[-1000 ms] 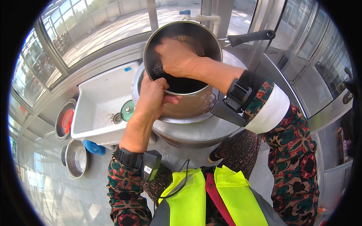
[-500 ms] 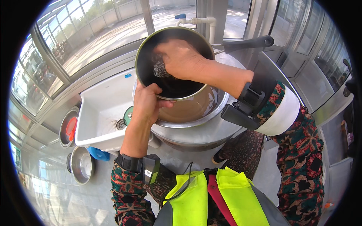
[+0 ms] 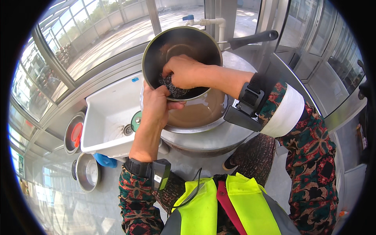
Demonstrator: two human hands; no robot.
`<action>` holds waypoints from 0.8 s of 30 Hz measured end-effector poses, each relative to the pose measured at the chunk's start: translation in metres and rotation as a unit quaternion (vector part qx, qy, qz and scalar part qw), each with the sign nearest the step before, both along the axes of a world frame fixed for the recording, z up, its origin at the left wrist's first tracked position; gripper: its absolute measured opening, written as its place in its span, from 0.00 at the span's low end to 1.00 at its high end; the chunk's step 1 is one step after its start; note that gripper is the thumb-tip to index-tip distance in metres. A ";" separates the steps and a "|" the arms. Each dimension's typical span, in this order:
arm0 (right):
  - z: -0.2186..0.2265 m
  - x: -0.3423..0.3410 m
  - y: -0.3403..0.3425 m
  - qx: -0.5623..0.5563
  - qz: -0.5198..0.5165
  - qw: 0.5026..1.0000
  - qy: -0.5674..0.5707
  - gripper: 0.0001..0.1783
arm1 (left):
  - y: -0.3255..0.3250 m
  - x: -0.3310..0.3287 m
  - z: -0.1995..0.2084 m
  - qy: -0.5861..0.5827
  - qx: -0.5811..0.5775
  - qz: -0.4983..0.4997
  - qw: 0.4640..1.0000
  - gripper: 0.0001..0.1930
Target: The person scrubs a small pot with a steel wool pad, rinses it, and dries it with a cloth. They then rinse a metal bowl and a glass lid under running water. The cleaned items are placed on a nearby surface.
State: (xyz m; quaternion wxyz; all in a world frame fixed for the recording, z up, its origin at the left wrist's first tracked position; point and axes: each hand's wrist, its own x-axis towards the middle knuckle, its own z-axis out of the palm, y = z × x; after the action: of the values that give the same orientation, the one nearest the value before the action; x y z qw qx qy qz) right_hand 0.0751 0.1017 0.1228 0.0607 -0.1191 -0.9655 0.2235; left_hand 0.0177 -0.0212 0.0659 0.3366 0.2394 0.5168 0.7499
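Note:
A dark pot (image 3: 199, 43) with a long black handle (image 3: 254, 40) is tilted so that its inside faces me. My left hand (image 3: 156, 103) grips its near left rim, thumb inside the edge. Inside the pot, my right hand (image 3: 184, 72) is closed on a grey steel wool scrubber (image 3: 174, 88), pressed to the lower left of the inner wall. Brownish wet marks show on the pot's bottom. Under the pot stands a wide metal basin (image 3: 219, 124) holding murky brown water (image 3: 196, 113).
A white sink (image 3: 105, 105) with a green round lid (image 3: 136, 120) near its drain is at the left. Metal bowls (image 3: 89, 172) and a red-orange scoop-like thing (image 3: 76, 132) lie beyond it. A tap with a blue lever (image 3: 188, 18) stands behind the pot, before the windows.
My right hand has moved down within the pot with the scrubber, uncovering more of the pot's bottom. The pot's handle has shifted slightly left and down.

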 end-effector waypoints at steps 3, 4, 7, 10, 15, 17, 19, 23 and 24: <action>-0.012 -0.019 0.007 -0.145 -0.118 0.971 0.151 0.17 | 0.008 0.007 -0.003 -0.013 0.009 -0.033 0.999 0.29; -0.015 -0.026 0.010 -0.191 -0.171 0.953 0.161 0.17 | 0.009 0.009 -0.004 0.002 0.002 -0.006 1.000 0.30; -0.019 -0.040 0.021 -0.305 -0.241 0.882 0.266 0.16 | 0.006 0.013 -0.005 0.032 -0.021 0.039 0.999 0.34; -0.019 -0.041 0.018 -0.470 -0.252 0.763 0.365 0.18 | 0.004 0.013 0.001 0.047 -0.006 0.031 0.998 0.33; -0.016 -0.029 -0.001 -0.139 -0.051 0.941 0.303 0.22 | 0.002 0.007 0.012 0.067 0.012 0.009 0.998 0.30; -0.006 -0.024 0.001 -0.051 0.030 0.982 0.177 0.19 | -0.003 0.005 0.012 0.072 0.034 0.015 0.997 0.29; 0.001 -0.017 0.003 0.025 0.092 0.993 0.065 0.19 | -0.007 0.004 0.009 0.070 0.036 0.024 0.997 0.28; -0.001 -0.003 -0.002 0.199 0.103 0.974 -0.044 0.20 | -0.006 0.000 0.003 0.016 0.024 0.030 0.999 0.27; -0.002 -0.002 -0.003 0.231 0.115 0.965 -0.035 0.21 | -0.006 0.000 0.003 0.007 0.025 0.028 0.999 0.27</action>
State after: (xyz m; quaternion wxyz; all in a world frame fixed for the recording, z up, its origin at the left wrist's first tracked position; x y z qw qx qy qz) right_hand 0.0732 0.0988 0.1209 0.0267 0.0018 -0.9996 -0.0049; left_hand 0.0177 -0.0271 0.0686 0.3059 0.2383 0.5068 0.7700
